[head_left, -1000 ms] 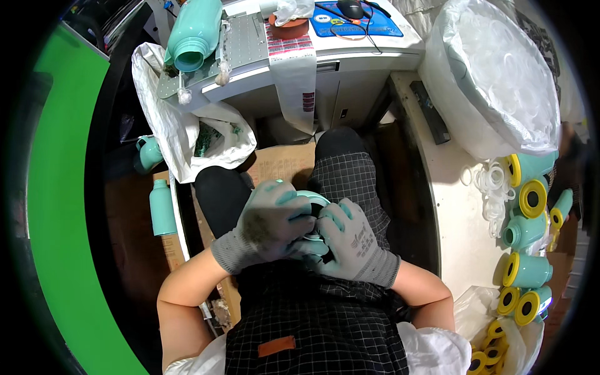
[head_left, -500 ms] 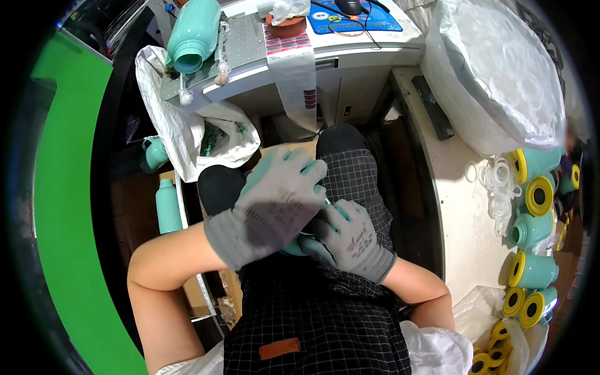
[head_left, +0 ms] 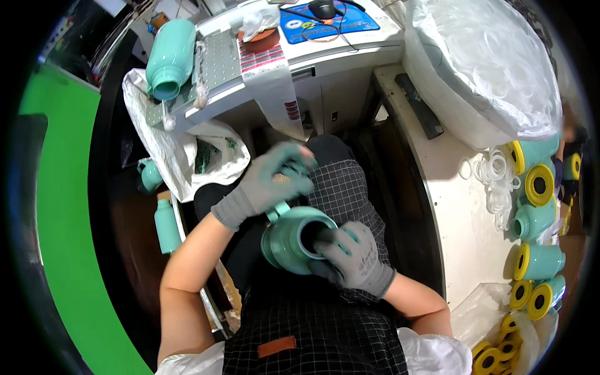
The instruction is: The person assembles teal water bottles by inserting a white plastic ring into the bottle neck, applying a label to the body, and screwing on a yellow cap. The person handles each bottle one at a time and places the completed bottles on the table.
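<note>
A teal plastic jug (head_left: 282, 240) with a wide round mouth is above my lap, its opening turned up and toward the right. My right hand (head_left: 357, 259), in a grey and teal work glove, grips the jug at its rim, with fingers at the dark opening. A pale teal tab, perhaps part of a handle, juts from the jug's upper left side. Just above that tab is my gloved left hand (head_left: 272, 178), apart from the jug, with fingers curved, spread and slightly blurred. Nothing shows in it.
A teal bottle body (head_left: 172, 59) lies on the desk, beside a red-brown tape roll (head_left: 259, 40). A white sack (head_left: 219, 162) hangs below. Rightward, a bag of clear rings (head_left: 500, 69), loose white rings (head_left: 498, 165) and yellow-rimmed teal jugs (head_left: 542, 261) line a pale bench.
My left hand has lifted off the jug and moved up, its fingers spreading. The jug, previously hidden under my hands, now shows its open mouth. My right hand stays on it.
</note>
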Available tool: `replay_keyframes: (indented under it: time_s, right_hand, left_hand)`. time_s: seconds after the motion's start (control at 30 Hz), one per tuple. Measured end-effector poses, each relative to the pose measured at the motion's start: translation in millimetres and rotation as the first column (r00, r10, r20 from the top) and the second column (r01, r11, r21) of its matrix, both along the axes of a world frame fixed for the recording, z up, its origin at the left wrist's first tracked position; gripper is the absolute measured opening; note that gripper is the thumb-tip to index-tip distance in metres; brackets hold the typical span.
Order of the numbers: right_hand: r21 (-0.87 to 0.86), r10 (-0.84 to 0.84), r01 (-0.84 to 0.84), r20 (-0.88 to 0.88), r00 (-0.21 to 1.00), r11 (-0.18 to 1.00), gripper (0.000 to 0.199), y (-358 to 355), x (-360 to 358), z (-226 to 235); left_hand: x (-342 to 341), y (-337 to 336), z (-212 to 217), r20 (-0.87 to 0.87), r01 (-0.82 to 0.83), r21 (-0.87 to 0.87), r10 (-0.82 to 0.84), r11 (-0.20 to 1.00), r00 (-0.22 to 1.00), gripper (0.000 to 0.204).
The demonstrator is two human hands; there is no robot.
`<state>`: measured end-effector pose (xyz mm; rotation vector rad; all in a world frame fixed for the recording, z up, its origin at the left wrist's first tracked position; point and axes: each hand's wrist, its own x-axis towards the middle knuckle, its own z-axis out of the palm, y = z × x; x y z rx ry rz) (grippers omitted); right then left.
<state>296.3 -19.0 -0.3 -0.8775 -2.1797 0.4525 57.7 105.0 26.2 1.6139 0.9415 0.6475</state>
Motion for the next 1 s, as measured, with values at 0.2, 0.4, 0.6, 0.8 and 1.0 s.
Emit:
replay_keyframes:
  time_s: [0.2, 0.4, 0.6, 0.8, 1.0]
  right_hand:
    - [-0.011, -0.01, 0.01, -0.083, 0.996, 1.0, 0.061, -0.4, 0.9, 2.3]
    - [0.002, -0.057, 0.062, -0.368, 0.928, 0.998, 0.049, 29.7, 16.2, 9.6]
    - [-0.655, -0.516, 0.031, -0.565, 0.644, 0.755, 0.043, 133.6, -16.0, -6.1]
    - [-0.766, -0.362, -0.345, -0.583, 0.727, 0.542, 0.042, 214.3, -54.4, -46.9]
    - [-0.713, -0.338, -0.339, -0.626, 0.703, 0.614, 0.039, 210.3, -59.5, -60.7]
  left_hand:
    - [-58.3, 132.8, -169.0, -0.395, -0.771, 0.136, 0.748, 0.622, 0.534, 0.089]
    - [-52.5, 163.0, -151.7, 0.124, -0.497, -0.244, 0.535, 0.833, 0.836, 0.057]
    - [-41.8, 67.7, -88.2, 0.408, -0.266, -0.368, 0.412, 0.891, 0.815, 0.048]
    - [-43.3, 59.4, -90.3, 0.127, -0.681, 0.188, 0.67, 0.708, 0.731, 0.063]
    - [-4.6, 65.6, -39.0, -0.208, -0.087, 0.937, 0.741, 0.338, 0.639, 0.044]
